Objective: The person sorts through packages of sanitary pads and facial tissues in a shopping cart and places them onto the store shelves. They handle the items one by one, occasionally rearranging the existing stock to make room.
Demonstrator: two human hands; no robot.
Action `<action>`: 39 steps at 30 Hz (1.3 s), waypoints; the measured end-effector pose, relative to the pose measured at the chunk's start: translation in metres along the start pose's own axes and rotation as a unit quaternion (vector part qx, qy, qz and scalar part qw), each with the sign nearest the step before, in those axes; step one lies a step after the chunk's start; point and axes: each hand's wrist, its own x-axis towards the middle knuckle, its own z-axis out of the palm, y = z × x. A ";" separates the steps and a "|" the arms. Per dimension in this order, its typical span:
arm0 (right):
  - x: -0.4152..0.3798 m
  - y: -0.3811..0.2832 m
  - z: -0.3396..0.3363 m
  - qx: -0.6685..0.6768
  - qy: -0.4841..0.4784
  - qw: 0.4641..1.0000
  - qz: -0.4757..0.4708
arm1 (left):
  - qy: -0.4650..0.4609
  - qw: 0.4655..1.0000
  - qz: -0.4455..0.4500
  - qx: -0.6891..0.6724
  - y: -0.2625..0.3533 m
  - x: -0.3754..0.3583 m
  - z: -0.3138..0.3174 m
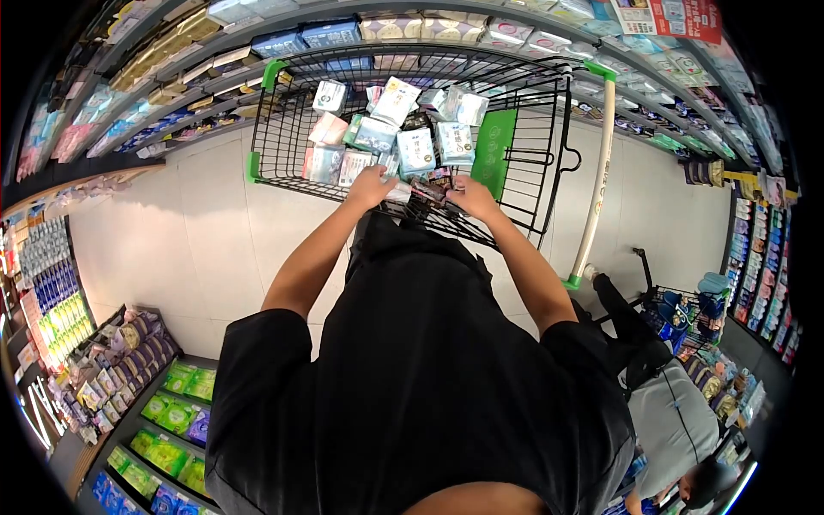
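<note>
A black wire shopping cart (pixel 300 178) with green corners stands in front of me, holding several small plastic-wrapped packs. Both my hands reach over its near side. My left hand (pixel 371 188) is closed at the edge of a pale wrapped pack (pixel 399 191). My right hand (pixel 471 197) has its fingers curled on a dark, patterned pack (pixel 433 186) close to the near rim. Just beyond the hands lie a white-and-blue pack (pixel 416 150) and a similar pack (pixel 455 142). A white pack (pixel 396 101) leans on top of the pile. My fingertips are partly hidden among the packs.
A stocked shelf (pixel 386 30) runs behind the cart. The cart's pale handle (pixel 598 172) is on the right. Another person (pixel 674 412) is at lower right beside a second cart (pixel 678 313). Shelves with green packs (pixel 172 412) stand at lower left, on pale floor tiles (pixel 206 249).
</note>
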 end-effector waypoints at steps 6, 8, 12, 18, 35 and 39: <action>-0.055 -0.015 0.028 -0.006 -0.079 0.988 -0.135 | -0.009 0.988 0.128 0.085 -0.003 -0.062 -0.038; -0.061 -0.015 0.037 -0.119 -0.073 0.974 -0.181 | -0.025 0.981 0.158 0.106 -0.002 -0.069 -0.047; -0.062 -0.019 0.048 -0.233 -0.076 0.961 -0.125 | -0.013 0.973 0.182 0.140 -0.016 -0.062 -0.040; -0.076 -0.021 0.038 -0.276 -0.048 0.946 -0.165 | -0.039 0.975 0.107 0.192 0.001 -0.055 -0.038; -0.074 0.053 -0.024 -0.148 -0.110 0.976 -0.116 | -0.065 0.959 0.071 0.267 -0.056 -0.040 -0.082; -0.064 0.053 -0.051 -0.102 -0.141 0.985 0.004 | -0.093 0.942 0.112 0.303 -0.071 -0.022 -0.068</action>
